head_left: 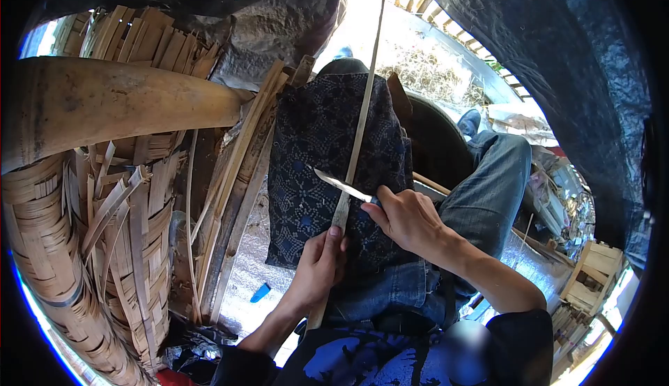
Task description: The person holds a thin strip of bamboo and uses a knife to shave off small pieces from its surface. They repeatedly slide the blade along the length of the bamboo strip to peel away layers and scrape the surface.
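A long, thin bamboo strip (pixel 362 121) runs from my lap up toward the bright opening at the top. My left hand (pixel 320 264) is closed around its near part, thumb on top. Just beyond that grip, a knife (pixel 343 186) lies across the strip, its blade pointing to the left. My right hand (pixel 406 220) is wrapped round the knife's handle, which is mostly hidden in the fingers. Under both hands a dark blue patterned cloth (pixel 300 170) covers my thigh.
At the left stand a woven bamboo basket (pixel 42 239) and a thick bamboo pole (pixel 132 103). Split bamboo lengths (pixel 233 198) lean beside my leg. A small blue object (pixel 260 292) lies on the ground. Dark sheeting (pixel 557 72) hangs at the right, above a wooden crate (pixel 592 274).
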